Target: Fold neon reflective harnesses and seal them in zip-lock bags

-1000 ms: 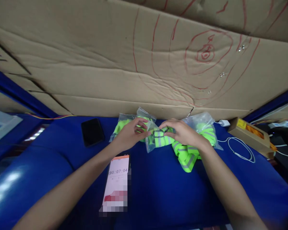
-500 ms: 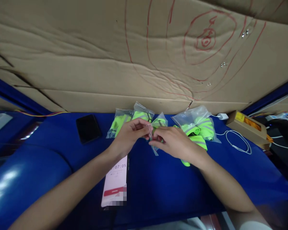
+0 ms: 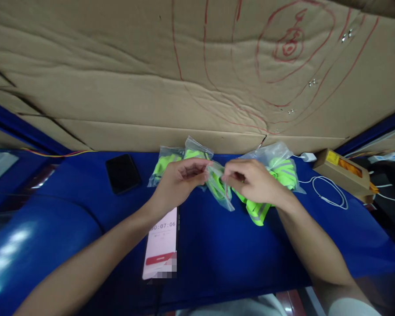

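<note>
So, far left there's a dark device lying flat on the blue table, then two bagged green bundles at the back: a left one and a neighbour right beside it. The left hand comes next, thumb and fingers pinched on the near edge of a clear bag. Below that hand is a phone running a timer.

The clear bag is the main thing here: up between both hands, green striped material inside. The right hand has its fingertips closed narrow on the bag's other edge, by what looks like the reddish seal line. My read: the step in hand is working the bag's mouth, probably sealing it. Next move calls for a steady left pinch and a firm right-hand squeeze along that line, keeping fabric out of it.

Right of that, loose green fabric lies partly under the right hand.
</note>
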Demonstrator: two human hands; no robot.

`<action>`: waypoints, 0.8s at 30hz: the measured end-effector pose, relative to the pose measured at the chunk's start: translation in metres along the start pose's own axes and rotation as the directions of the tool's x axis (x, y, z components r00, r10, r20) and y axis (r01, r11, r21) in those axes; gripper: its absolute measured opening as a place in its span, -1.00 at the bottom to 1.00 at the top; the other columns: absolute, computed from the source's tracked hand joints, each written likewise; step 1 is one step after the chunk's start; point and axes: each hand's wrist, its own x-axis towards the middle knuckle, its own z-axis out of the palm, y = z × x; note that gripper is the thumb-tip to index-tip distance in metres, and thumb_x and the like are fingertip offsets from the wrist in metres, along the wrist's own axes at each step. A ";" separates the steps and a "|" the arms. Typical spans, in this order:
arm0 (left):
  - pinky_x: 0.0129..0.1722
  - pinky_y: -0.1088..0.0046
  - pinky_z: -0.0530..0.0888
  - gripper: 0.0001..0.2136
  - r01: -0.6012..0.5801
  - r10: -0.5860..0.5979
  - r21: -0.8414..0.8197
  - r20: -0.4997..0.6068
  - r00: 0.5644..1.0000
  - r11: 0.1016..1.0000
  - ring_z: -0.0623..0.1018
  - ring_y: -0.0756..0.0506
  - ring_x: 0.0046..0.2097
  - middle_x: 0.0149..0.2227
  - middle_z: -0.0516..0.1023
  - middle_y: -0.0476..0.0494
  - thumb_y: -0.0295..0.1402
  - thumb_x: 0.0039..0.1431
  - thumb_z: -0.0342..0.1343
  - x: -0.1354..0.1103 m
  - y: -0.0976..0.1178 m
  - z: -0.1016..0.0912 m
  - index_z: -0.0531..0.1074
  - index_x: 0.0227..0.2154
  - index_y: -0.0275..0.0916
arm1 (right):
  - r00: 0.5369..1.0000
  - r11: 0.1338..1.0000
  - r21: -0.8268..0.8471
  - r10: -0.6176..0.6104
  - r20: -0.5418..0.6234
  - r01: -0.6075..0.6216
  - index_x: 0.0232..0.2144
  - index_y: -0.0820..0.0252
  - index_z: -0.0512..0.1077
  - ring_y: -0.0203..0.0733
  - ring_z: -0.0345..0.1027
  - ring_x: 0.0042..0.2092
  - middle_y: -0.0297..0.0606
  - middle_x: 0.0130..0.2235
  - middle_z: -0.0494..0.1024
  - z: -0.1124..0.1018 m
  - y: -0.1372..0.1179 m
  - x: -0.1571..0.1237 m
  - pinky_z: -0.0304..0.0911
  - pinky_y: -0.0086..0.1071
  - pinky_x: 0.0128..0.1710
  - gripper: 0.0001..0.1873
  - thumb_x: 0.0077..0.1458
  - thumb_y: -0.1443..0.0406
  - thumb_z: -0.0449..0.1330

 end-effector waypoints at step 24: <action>-0.31 0.43 0.45 -0.80 -0.298 0.246 -0.256 -0.217 0.945 0.920 0.46 -0.04 -0.34 -0.38 0.40 0.00 -0.32 0.17 0.21 0.007 0.020 -0.012 0.49 -0.13 -0.10 | 0.570 0.987 0.046 -0.053 -0.820 0.157 -0.42 0.12 0.46 -0.32 0.24 -0.44 -0.42 -0.48 0.43 -0.047 -0.003 0.011 0.14 -0.40 -0.41 -0.69 0.16 0.06 0.38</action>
